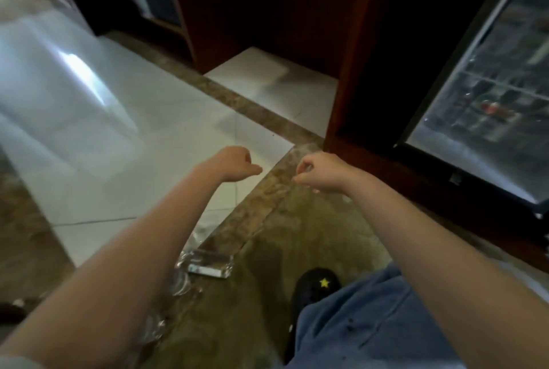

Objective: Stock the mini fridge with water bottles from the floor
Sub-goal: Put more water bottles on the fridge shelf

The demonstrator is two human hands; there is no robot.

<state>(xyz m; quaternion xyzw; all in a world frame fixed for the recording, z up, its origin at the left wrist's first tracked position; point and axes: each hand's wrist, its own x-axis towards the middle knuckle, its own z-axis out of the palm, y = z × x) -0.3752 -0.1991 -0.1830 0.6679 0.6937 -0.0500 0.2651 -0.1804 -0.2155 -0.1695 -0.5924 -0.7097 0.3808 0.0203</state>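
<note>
The mini fridge (487, 95) stands at the right inside a dark wooden cabinet, its glass door shut, with blurred shelves and a red item behind the glass. My left hand (234, 163) and my right hand (318, 171) are held out side by side over the floor, both curled with fingers closed and nothing in them. Clear plastic bottles in crumpled wrap (205, 261) lie on the floor under my left forearm, partly hidden by it.
The wooden cabinet post (350, 71) stands left of the fridge, next to an open dark niche. White tiles and a brown marble strip (267, 199) cover the floor. My black shoe with a yellow star (318, 282) and a blue-jeans knee are at the bottom right.
</note>
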